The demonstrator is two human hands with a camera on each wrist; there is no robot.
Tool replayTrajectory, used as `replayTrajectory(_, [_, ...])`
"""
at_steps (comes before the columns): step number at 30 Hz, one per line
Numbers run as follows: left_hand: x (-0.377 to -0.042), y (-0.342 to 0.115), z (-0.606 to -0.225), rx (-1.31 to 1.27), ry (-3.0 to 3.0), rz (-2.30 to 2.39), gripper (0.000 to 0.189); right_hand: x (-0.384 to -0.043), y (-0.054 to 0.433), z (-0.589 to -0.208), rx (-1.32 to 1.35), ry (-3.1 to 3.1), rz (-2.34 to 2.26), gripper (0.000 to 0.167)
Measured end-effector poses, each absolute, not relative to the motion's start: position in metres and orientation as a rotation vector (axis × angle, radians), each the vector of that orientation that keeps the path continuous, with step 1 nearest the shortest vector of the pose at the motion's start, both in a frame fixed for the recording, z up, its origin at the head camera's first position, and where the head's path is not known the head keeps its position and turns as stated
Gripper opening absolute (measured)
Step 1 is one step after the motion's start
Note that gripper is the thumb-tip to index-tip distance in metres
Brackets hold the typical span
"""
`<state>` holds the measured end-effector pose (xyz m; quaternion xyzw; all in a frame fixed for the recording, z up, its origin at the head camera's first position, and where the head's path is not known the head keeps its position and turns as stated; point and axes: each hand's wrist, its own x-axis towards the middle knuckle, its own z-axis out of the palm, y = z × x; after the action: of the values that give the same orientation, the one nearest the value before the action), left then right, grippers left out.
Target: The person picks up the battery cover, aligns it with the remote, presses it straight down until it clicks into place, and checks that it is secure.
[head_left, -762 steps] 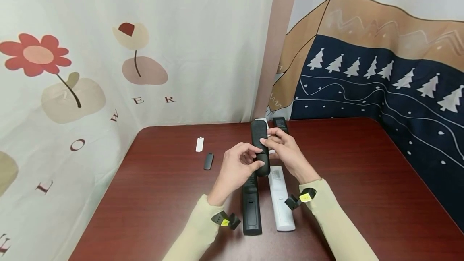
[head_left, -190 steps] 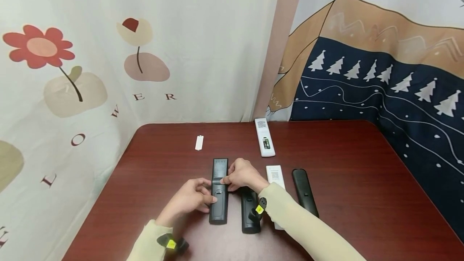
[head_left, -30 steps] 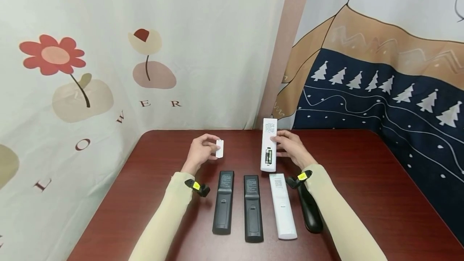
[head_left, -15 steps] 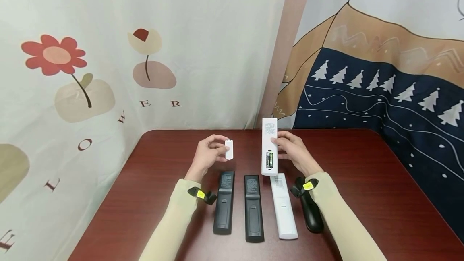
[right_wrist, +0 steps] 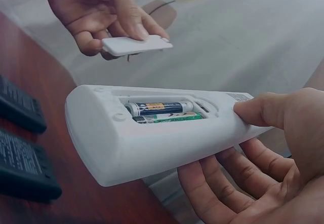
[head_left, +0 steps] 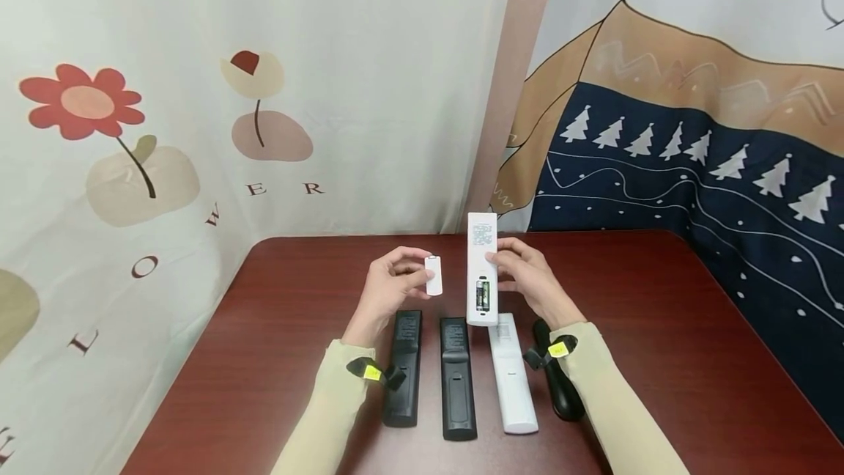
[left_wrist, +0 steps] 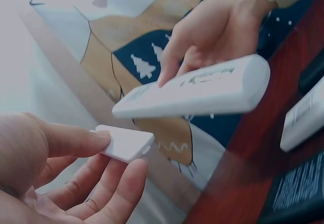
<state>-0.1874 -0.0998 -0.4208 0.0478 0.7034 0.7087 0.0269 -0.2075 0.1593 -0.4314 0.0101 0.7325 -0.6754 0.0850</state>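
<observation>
Above the table, my right hand (head_left: 530, 277) holds a white remote control (head_left: 482, 255) with its back towards me. Its battery compartment is uncovered, and two batteries (right_wrist: 162, 111) lie inside, plain in the right wrist view. Between thumb and fingers my left hand (head_left: 390, 288) pinches a small white battery cover (head_left: 433, 275). The cover is a short gap to the left of the remote, not touching it. In the left wrist view the cover (left_wrist: 125, 142) is tilted below the remote (left_wrist: 202, 89).
On the brown table (head_left: 264, 358) lie two black remotes (head_left: 404, 380) (head_left: 458, 387), a second white remote (head_left: 514, 387) and a glossy black remote (head_left: 563, 387), partly hidden by the right wrist. Patterned curtains (head_left: 369, 94) hang behind the table's far edge.
Over the last second my left hand has carried the cover rightward, closer to the held remote. Earlier, the cover lay on the table and this white remote lay at the back.
</observation>
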Motion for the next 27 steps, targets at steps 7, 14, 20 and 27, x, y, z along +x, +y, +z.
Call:
replayTrajectory(7, [-0.178,-0.090,-0.415,0.225,2.173,2.154,0.032,-0.201,0.153,-0.430,0.013,2.142,-2.055,0.039])
replayTrajectory(14, [-0.172,-0.086,-0.408,0.236,2.159,2.148,0.032,-0.200,0.148,-0.428,-0.026,2.154,-2.049,0.038])
replayTrajectory(20, [-0.169,-0.082,-0.407,0.253,2.130,2.145,0.030,-0.198,0.144,-0.425,-0.057,2.146,-2.044,0.039])
replayTrajectory(27, [-0.166,-0.078,-0.408,0.310,2.163,2.110,0.028,-0.194,0.142,-0.424,-0.046,2.140,-2.035,0.038])
